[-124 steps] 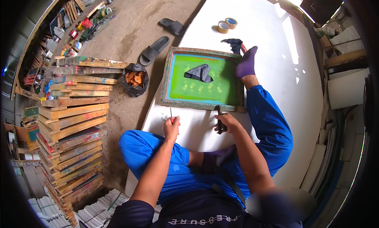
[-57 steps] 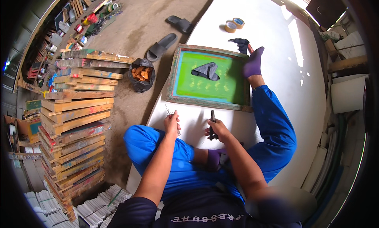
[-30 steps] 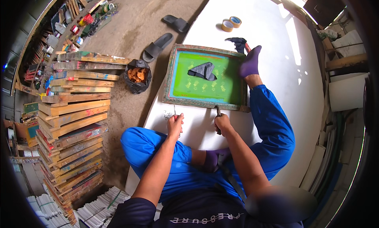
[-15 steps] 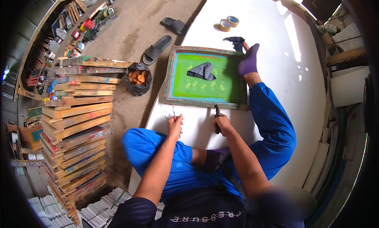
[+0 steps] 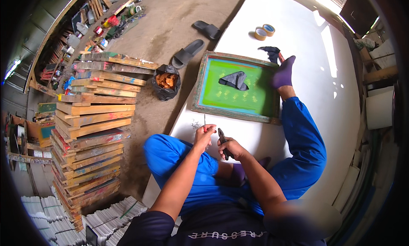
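Observation:
My left hand (image 5: pixel 204 137) is closed round a screwdriver (image 5: pixel 205 119), its thin shaft pointing away from me and a bit of red showing at the fingers. In my right hand (image 5: pixel 232 148) are black pliers (image 5: pixel 222 137), their jaws tilted up toward the left hand. Both hands are close together, just short of a wooden-framed printing screen (image 5: pixel 236 113) with green mesh. A folded dark cloth (image 5: pixel 234 80) lies on the mesh. Small dark wire-like bits (image 5: pixel 196 124) rest on the white board beside my left hand.
My foot in a purple sock (image 5: pixel 284 73) is against the screen's right side, near a dark glove (image 5: pixel 269 53). Two tape rolls (image 5: pixel 264 31) sit beyond. To the left are stacked wooden frames (image 5: pixel 96 118), a black bag of orange-brown scraps (image 5: pixel 166 82) and slippers (image 5: pixel 187 53).
My right hand has drawn the pliers back from the screen's near edge, leftward to beside my left hand. The whole view has shifted, with the scene now farther right.

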Demonstrator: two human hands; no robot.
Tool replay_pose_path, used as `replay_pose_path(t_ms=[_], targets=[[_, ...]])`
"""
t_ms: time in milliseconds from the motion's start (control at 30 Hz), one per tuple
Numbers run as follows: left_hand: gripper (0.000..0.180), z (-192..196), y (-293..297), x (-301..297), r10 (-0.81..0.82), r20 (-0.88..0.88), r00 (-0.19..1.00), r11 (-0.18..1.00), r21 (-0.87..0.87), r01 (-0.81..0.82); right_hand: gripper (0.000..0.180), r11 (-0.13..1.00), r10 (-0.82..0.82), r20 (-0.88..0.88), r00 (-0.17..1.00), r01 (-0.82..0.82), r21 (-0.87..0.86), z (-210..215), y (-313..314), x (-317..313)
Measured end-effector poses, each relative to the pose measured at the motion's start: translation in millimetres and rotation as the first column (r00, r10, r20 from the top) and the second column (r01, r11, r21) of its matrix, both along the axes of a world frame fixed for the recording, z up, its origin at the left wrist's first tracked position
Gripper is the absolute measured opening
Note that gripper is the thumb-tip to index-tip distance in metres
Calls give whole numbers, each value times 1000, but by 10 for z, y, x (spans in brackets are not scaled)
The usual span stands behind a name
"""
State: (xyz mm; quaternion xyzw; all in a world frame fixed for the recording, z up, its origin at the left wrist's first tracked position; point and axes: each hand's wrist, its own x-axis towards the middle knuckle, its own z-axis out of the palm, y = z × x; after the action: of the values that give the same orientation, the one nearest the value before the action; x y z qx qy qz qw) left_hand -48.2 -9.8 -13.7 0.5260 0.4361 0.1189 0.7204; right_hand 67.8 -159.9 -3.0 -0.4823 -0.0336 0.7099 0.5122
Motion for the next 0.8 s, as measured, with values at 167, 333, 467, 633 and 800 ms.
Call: replay_pose_path(t_ms=[167,333,467,633,800], targets=[[28,-2,8,-62,77,-35,996,996,39,-75,25,999,53,-26,998,-53,-9,84,202,-78],[29,6,72,-39,152,-49,987,988,-15,-153,41,983,181,-62,981,-179,39,127,336,4],[29,-173,221,-113,244,-58,968,964,-96,-249,49,965,258,-155,954,-248,82,119,435,23],[32,-190,327,-110,516,-207,831,832,-110,-544,52,981,191,-142,971,-191,13,28,346,53],[37,-130,322,-67,483,-307,820,834,-122,-538,50,996,8,-36,999,-11,-83,27,46,261]])
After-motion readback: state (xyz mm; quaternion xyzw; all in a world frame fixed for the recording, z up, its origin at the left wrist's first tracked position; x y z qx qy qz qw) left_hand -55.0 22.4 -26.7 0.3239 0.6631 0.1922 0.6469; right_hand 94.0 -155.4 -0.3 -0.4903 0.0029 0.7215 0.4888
